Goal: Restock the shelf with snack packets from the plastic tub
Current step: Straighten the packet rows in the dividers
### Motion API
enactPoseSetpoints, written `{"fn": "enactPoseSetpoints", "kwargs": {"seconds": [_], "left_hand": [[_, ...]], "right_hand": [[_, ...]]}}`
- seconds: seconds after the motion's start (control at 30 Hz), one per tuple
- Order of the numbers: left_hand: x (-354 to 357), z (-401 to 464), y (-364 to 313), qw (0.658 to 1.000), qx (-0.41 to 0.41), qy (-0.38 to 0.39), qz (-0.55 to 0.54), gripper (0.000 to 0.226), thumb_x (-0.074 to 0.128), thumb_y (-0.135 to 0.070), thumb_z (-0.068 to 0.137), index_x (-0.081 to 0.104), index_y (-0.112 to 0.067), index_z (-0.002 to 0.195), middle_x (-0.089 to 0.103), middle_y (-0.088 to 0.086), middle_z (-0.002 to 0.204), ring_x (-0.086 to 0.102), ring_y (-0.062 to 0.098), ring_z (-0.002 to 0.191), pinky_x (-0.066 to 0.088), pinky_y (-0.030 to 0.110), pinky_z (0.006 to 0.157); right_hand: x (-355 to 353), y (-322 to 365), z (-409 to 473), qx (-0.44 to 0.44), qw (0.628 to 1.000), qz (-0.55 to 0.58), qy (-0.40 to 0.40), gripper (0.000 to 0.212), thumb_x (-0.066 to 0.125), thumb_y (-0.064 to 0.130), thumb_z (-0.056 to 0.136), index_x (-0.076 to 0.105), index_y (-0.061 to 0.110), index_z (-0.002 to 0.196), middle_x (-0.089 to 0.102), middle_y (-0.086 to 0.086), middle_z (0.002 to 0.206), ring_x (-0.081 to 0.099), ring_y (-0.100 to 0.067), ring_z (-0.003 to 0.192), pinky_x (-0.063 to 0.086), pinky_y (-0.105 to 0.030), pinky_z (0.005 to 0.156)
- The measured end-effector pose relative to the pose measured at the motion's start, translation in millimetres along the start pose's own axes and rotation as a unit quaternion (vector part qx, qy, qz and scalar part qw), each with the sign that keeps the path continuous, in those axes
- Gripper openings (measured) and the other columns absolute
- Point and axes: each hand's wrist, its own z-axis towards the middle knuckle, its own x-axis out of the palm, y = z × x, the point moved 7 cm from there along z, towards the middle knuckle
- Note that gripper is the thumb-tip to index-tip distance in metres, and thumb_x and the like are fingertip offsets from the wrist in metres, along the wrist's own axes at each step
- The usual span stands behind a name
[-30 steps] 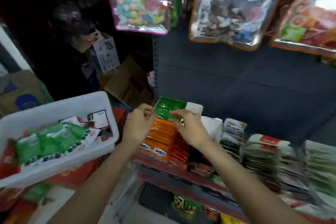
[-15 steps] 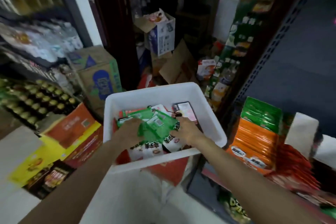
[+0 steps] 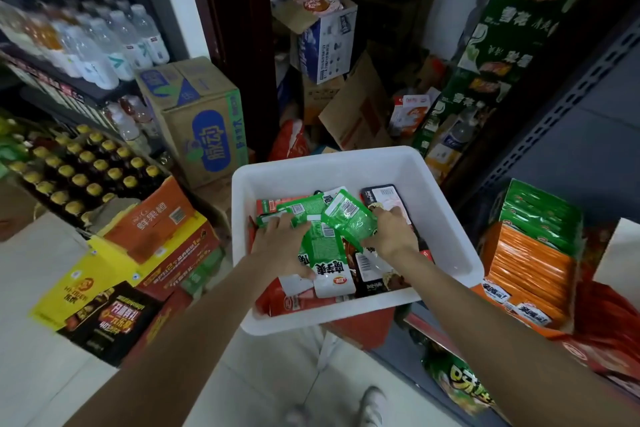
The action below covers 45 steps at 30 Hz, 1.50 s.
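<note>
Two bare hands reach down into a white plastic tub (image 3: 446,229) that sits in the middle of a crowded shop aisle, raised on red boxes above a pale tiled floor. To the right stands the shelf (image 3: 540,260), where orange and green packets already stand packed on edge in a tight row. Inside the tub lies a loose heap of snack packets; the green packets (image 3: 323,236) sit on top, between the hands, with red and dark ones beneath. The left hand (image 3: 282,244) lies on the left side of the green bunch, thumb touching a lower white-ended packet; whether its fingers pinch anything cannot be told. The right hand (image 3: 391,234) presses the far right of the bunch, fingers bent over a green packet, seemingly gripping it. The step appears to be gathering a handful. To do it well, the hands would best squeeze the green packets together from both sides, square their edges into one flat stack, leave the other colours behind, then carry them right to the green row
</note>
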Motion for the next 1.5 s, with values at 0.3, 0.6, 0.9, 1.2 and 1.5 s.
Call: {"fn": "enactPoseSetpoints", "kwargs": {"seconds": [0.3,0.6,0.9,1.2,1.5], "left_hand": [[-19,13,-23,0.668,-0.146,0.076,-0.726,0.065,0.033,-0.053,0.097,0.060,0.005,0.100,0.067,0.020,0.090,0.065,0.026,0.080,0.055,0.032,0.074],[-58,6,-127,0.668,0.053,0.153,-0.726,0.026,0.056,0.005,0.088,0.059,0.003,0.114,0.068,0.012,0.103,0.068,0.013,0.083,0.057,0.023,0.074],[-73,5,-303,0.807,0.204,0.006,-0.554,0.055,0.065,0.008,0.081,0.055,-0.014,0.130,0.060,0.011,0.114,0.058,0.021,0.104,0.050,0.029,0.086],[-48,-18,-515,0.816,0.311,-0.019,-0.488,0.046,0.069,0.017,0.069,0.057,0.000,0.110,0.057,-0.002,0.084,0.056,-0.003,0.070,0.044,0.008,0.064],[-19,7,-632,0.908,0.354,-0.107,-0.197,0.064,0.062,-0.015,0.086,0.033,-0.005,0.142,0.037,0.013,0.146,0.035,0.026,0.134,0.023,0.024,0.106]], "right_hand": [[-43,0,-10,-0.168,0.941,0.295,-0.007,0.028,0.054,0.001,0.092,0.057,0.011,0.117,0.060,0.005,0.102,0.056,-0.012,0.093,0.042,-0.018,0.076],[-114,-65,-55,-0.142,0.944,0.156,-0.253,0.040,0.062,-0.011,0.079,0.072,0.020,0.102,0.046,-0.005,0.137,0.035,-0.022,0.130,0.024,-0.024,0.107],[-146,-223,-119,0.115,0.719,0.663,-0.176,0.025,0.058,0.022,0.092,0.049,0.015,0.115,0.063,-0.004,0.093,0.064,-0.020,0.075,0.051,-0.032,0.056],[-203,-405,-202,0.078,0.744,0.603,-0.275,0.009,0.063,-0.001,0.085,0.063,0.008,0.088,0.070,-0.002,0.073,0.067,-0.010,0.062,0.054,-0.025,0.056],[-247,-529,-230,0.067,0.693,0.581,-0.421,0.022,0.060,-0.003,0.087,0.061,0.019,0.084,0.067,0.004,0.080,0.063,-0.004,0.070,0.051,-0.024,0.065]]}}
